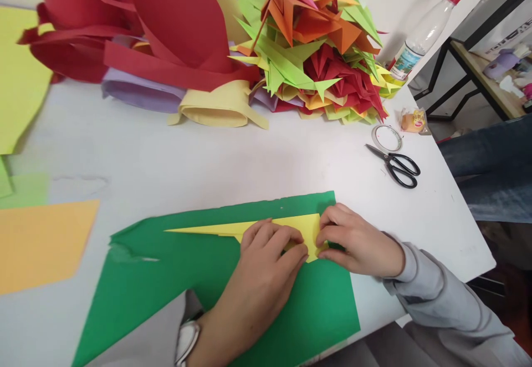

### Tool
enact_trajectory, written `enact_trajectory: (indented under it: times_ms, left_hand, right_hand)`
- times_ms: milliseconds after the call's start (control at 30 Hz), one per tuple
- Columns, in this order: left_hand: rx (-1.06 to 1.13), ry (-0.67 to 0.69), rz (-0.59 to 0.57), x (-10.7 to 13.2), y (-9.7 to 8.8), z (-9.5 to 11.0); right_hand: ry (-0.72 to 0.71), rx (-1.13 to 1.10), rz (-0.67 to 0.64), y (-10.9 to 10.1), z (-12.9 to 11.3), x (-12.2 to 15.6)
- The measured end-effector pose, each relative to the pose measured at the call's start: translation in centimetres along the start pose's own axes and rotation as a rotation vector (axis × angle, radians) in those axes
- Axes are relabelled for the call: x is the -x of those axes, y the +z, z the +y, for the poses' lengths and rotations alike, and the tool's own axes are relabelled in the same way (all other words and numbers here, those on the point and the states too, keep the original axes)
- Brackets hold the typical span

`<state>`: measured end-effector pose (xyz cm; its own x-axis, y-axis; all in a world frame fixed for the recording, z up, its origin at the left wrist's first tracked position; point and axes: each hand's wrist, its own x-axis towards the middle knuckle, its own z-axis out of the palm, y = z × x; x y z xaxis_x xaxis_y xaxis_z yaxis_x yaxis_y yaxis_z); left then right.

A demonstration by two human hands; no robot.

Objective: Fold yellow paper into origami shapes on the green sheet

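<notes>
A folded yellow paper (233,227), long and pointed to the left, lies on a green paper sheet (174,267) on the white table (166,156). My left hand (266,267) presses down on the yellow paper's right part, fingers curled and pinching its lower edge. At the right end of that paper my right hand (353,242) pinches a fold with its fingertips. The two hands nearly touch over the paper. A watch shows on my left wrist.
A heap of folded paper shapes (320,45) in orange, green, red and yellow sits at the back, with curled red, yellow and lilac sheets (174,40) beside it. Black scissors (397,164), a tape roll (387,137) and a bottle (424,31) lie right. An orange sheet (37,245) lies left.
</notes>
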<state>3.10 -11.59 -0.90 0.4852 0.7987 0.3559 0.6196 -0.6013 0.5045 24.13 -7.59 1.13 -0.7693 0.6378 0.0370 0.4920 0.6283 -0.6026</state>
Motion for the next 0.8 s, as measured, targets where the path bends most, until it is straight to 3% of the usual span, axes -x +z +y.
enact_trajectory:
  times_ms: [267,600,800]
  left_hand:
    - [0.049,-0.005,0.006,-0.19,0.07,-0.06]
    - [-0.046,0.034,0.000,-0.16,0.14,0.02]
    - [-0.058,-0.004,-0.029,-0.31,0.10,0.16]
  right_hand:
    - [-0.034,-0.042,-0.006,-0.28,0.61,-0.06]
    - [-0.055,-0.053,0.016,-0.29,0.80,-0.04]
    - [0.000,-0.062,0.033,-0.26,0.24,-0.24]
